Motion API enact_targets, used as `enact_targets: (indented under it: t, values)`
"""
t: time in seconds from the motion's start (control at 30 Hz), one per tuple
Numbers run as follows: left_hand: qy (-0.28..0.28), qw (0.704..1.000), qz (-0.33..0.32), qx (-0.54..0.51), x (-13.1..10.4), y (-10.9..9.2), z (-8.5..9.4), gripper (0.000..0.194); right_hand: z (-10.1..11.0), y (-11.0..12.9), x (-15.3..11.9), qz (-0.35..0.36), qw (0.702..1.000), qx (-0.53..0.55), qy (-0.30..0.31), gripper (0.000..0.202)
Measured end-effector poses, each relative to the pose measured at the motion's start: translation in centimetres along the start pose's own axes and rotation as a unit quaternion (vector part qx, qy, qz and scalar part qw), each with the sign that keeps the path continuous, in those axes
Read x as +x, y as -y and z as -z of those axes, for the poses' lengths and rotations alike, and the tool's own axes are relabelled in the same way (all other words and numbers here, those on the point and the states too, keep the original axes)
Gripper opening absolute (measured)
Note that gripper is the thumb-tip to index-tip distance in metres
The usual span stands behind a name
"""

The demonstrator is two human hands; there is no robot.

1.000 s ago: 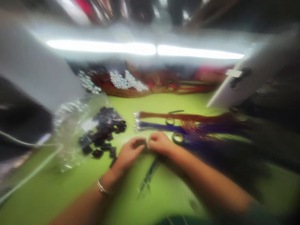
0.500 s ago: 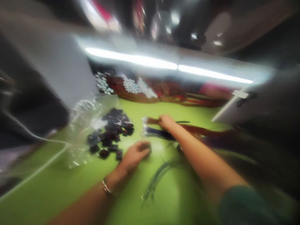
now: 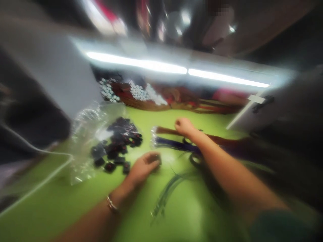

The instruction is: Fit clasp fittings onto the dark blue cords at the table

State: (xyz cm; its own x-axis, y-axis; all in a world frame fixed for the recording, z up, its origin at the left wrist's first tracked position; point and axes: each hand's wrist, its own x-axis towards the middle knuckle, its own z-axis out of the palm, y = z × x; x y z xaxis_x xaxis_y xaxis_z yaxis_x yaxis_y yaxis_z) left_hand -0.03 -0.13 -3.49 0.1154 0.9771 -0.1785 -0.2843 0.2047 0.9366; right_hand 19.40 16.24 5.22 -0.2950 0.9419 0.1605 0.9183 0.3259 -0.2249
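Observation:
Over the green tabletop, my left hand (image 3: 144, 167) is closed, with a small black connector (image 3: 158, 159) pinched at its fingertips. My right hand (image 3: 185, 126) is curled up at the brown wire bundle (image 3: 165, 130); blur hides what its fingers hold, if anything. Just nearer than that bundle runs a blue wire bundle (image 3: 174, 144), and both end on the left in shiny terminals (image 3: 153, 136). Several black connectors (image 3: 118, 144) with red spots lie loose to the left of my left hand, beside a clear plastic bag (image 3: 84, 134).
A few grey-green wires (image 3: 168, 191) lie in front, and a black ring-like roll (image 3: 195, 159) sits under my right forearm. Along the back are wire bundles with white ends (image 3: 138, 91). A lit tube lamp (image 3: 136, 64) spans above. A white cord (image 3: 37, 183) crosses on the left.
My right hand has drawn back to the right from near the terminal end of the brown wires. My left hand keeps its pinch on the connector. The view has shifted slightly.

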Motion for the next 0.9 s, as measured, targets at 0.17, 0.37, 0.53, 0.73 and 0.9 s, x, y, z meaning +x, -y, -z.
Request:
enact_targets:
  t: [0.17, 0.37, 0.53, 0.73, 0.9]
  values:
    - [0.014, 0.999, -0.034, 0.0, -0.2, -0.2, -0.3, 0.062, 1.9, 2.9, -4.4, 0.107, 0.991, 0.075, 0.022, 0.015]
    - [0.034, 0.993, -0.092, 0.071, -0.8, -0.7, -0.9, 0.07, -0.3, 6.4, -9.1, 0.182, 0.975, 0.125, 0.039, 0.018]
    - [0.025, 0.999, -0.035, 0.029, -1.0, -0.7, -1.1, 0.058, -2.1, 5.1, -10.6, 0.094, 0.97, 0.222, 0.025, 0.014]
    - [0.011, 0.999, 0.02, -0.027, -1.3, -1.1, -1.5, 0.039, -2.6, 3.9, -12.0, 0.091, 0.957, 0.274, -0.014, 0.012]
    - [-0.006, 0.995, 0.047, -0.084, -1.5, -2.0, -1.8, 0.041, -2.8, 4.0, -12.7, 0.112, 0.956, 0.264, -0.061, 0.01]
